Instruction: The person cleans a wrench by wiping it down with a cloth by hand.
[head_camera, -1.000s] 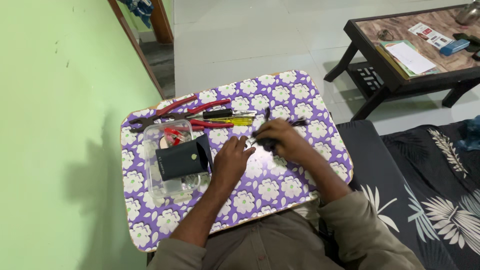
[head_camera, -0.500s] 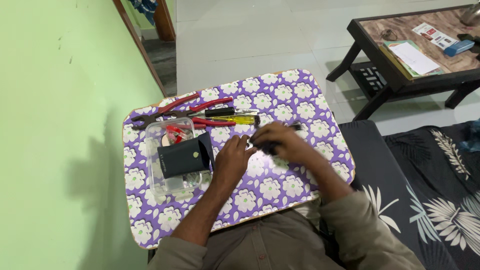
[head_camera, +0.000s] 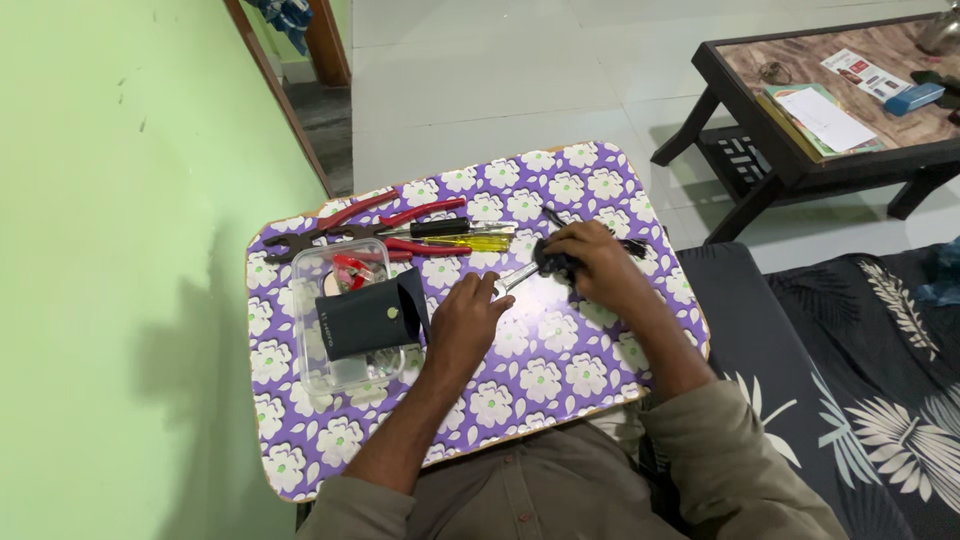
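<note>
**Two hands at a small metal wrench on the flowered table**

The landmark is the clear plastic box (head_camera: 335, 330), which stands at the left part of the purple flowered table (head_camera: 560, 375); a dark pouch (head_camera: 368, 318) lies on top of the box, and some small red parts show inside it. Just beyond the box lie the red-handled pliers (head_camera: 345, 222), and to the right of these a black-handled screwdriver (head_camera: 440, 228) and a yellow-handled screwdriver (head_camera: 478, 242), all near the far edge.

To the right of the box comes the left hand (head_camera: 465, 325); its fingers are curled loosely and rest on the table, with the tips at one end of the small metal wrench (head_camera: 515, 280); if they really pinch it, one cannot tell. The wrench lies right of the box, between both hands, low over the table. Farther right, the right hand (head_camera: 595, 265) is closed around a dark cloth (head_camera: 555, 265), and the cloth covers the other end of the wrench.

By judgement, the wrench is stiff, light and smooth, so it may slip when wiped; the best hold is on the bare shank, near the open end; the cloth is soft and takes any shape.

Far to the right of the box stands a dark coffee table (head_camera: 800, 165) with papers on it.
</note>
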